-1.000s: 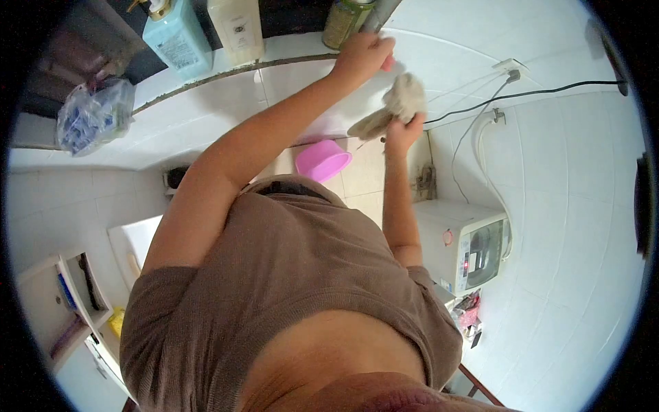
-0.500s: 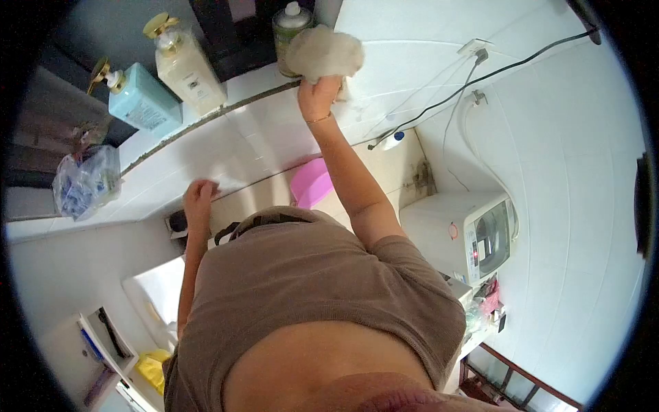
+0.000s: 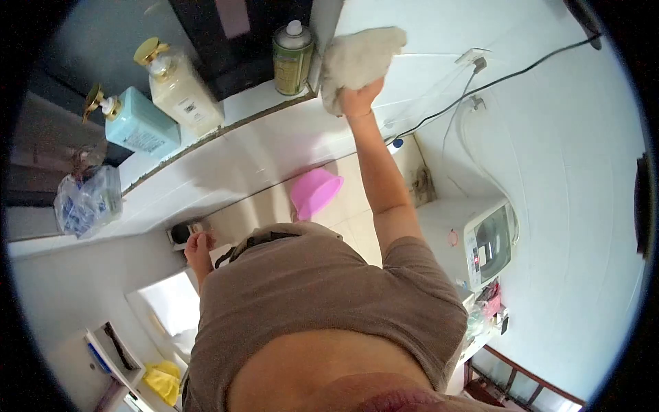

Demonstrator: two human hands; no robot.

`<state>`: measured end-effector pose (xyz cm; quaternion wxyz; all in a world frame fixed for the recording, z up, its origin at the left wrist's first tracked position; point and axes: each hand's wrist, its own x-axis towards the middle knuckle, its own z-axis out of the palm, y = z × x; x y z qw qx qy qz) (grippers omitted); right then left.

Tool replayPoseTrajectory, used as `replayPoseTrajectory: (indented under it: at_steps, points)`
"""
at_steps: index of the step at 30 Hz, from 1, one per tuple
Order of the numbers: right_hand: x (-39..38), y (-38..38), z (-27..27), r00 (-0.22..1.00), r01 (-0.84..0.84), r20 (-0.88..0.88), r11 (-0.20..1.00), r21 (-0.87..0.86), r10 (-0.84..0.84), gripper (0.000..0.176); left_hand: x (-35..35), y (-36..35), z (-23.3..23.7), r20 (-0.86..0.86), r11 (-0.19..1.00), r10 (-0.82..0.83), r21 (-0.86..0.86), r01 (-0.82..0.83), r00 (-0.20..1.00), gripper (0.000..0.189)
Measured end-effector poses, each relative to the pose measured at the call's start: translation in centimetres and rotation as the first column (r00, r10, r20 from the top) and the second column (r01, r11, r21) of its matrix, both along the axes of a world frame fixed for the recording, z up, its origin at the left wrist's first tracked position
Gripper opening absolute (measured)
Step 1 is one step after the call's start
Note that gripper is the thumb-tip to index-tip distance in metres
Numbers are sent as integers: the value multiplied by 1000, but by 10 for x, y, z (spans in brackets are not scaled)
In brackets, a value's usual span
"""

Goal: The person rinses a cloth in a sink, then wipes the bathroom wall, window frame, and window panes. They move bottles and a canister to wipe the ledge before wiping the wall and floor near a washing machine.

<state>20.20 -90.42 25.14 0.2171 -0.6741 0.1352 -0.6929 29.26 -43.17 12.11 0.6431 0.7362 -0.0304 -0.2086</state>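
My right hand (image 3: pixel 362 98) is closed on a greyish-beige cloth (image 3: pixel 364 60), which lies spread against the white tiled wall just right of the window recess. On the ledge to its left stands a green spray can (image 3: pixel 292 60) with a white top. My left hand (image 3: pixel 199 248) hangs low at the left beside my body, its fingers curled; whether anything is in them is too small to tell.
A cream pump bottle (image 3: pixel 184 96), a blue pump bottle (image 3: pixel 143 127) and a plastic bag (image 3: pixel 88 200) sit along the ledge (image 3: pixel 240 110). Below are a pink basin (image 3: pixel 316 192) and a washing machine (image 3: pixel 467 240). A black cable (image 3: pixel 508 77) crosses the right wall.
My right hand has moved right with the cloth, from in front of the spray can onto the wall, and the cloth is more spread out. My left hand is lower.
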Motion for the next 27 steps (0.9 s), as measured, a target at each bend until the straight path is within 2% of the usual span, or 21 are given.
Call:
replayPoseTrajectory:
  at_steps: [1, 3, 5, 6, 8, 9, 10, 11, 12, 13, 14, 15, 16, 18, 20, 21, 22, 23, 24, 26, 27]
  points:
    - [-4, -6, 8, 995, 64, 80, 997, 33, -67, 34, 2, -1, 1, 5, 1000, -13, -1, 13, 1000, 15]
    - [-25, -52, 28, 963, 225, 132, 970, 89, -236, 30, 5, -2, 2, -34, 997, 77, 2, -77, 996, 14]
    - [-50, -85, 57, 916, 184, 301, 945, 269, -264, 27, 8, -1, 2, -20, 999, 46, 27, -45, 999, 13]
    - [-61, -100, 57, 911, 195, 308, 944, 268, -275, 27, 10, 0, 2, -10, 998, 26, 54, -25, 1000, 13]
    - [-80, -138, 37, 868, -161, 488, 874, 458, -96, 26, 15, 3, -18, -2, 999, 2, 38, -2, 1000, 14]
    - [-85, -199, -28, 924, 173, 287, 945, 277, -253, 25, 16, 2, -25, -13, 999, -47, 5, 47, 999, 15]
    - [-70, -138, 4, 895, 163, 267, 821, 547, -356, 32, 19, -2, -29, -24, 995, -97, -27, 96, 995, 15]
    - [-57, -123, -10, 897, 287, 162, 822, 492, -411, 30, 23, -8, -29, -72, 990, -143, 2, 144, 987, 15]
    - [-47, -93, -7, 932, 282, 102, 870, 403, -349, 34, 24, -17, -24, -63, 987, -160, 11, 161, 985, 15]
    - [-32, -62, -3, 935, 248, 161, 906, 344, -317, 39, 23, -28, -16, -33, 973, -220, 57, 222, 975, 16]
    - [-24, -45, -7, 929, 349, 82, 926, 143, -362, 42, 20, -39, -9, -5, 954, -281, 109, 280, 960, 16]
    - [-24, -31, -1, 961, 275, -22, 961, 30, -275, 45, 17, -51, -6, 10, 957, -269, 115, 267, 963, 17]
    - [-27, -27, 2, 974, 202, -102, 979, -28, -204, 45, 13, -63, 1, 18, 951, -284, 134, 279, 959, 17]
    - [-34, -49, 8, 957, 267, -105, 962, -50, -271, 43, 10, -77, 17, -43, 958, -286, 8, 286, 957, 17]
    - [-33, -120, -35, 945, 328, -25, 940, 89, -327, 53, 20, -76, 11, 25, 936, -350, 37, 349, 936, 17]
    - [-41, -120, -16, 926, 279, 202, 939, 202, -319, 45, 17, -78, 16, 3, 949, -312, 50, 311, 950, 17]
    - [-50, -121, 4, 851, 205, 416, 933, 296, -319, 37, 13, -80, 21, -19, 961, -270, 59, 271, 963, 17]
    - [-61, -152, -25, 809, 81, 504, 907, 413, -302, 35, 9, -79, 27, 19, 946, -278, 177, 270, 961, 16]
    - [-71, -184, -66, 754, -53, 582, 856, 514, -303, 34, 8, -72, 25, 17, 943, -276, 197, 268, 961, 16]
    - [-78, -186, -114, 720, -126, 604, 793, 596, -340, 40, 5, -55, 13, -29, 948, -309, 77, 310, 951, 17]
    - [-78, -181, -135, 689, -196, 621, 729, 655, -373, 46, 0, -50, 5, -64, 967, -230, 95, 236, 971, 16]
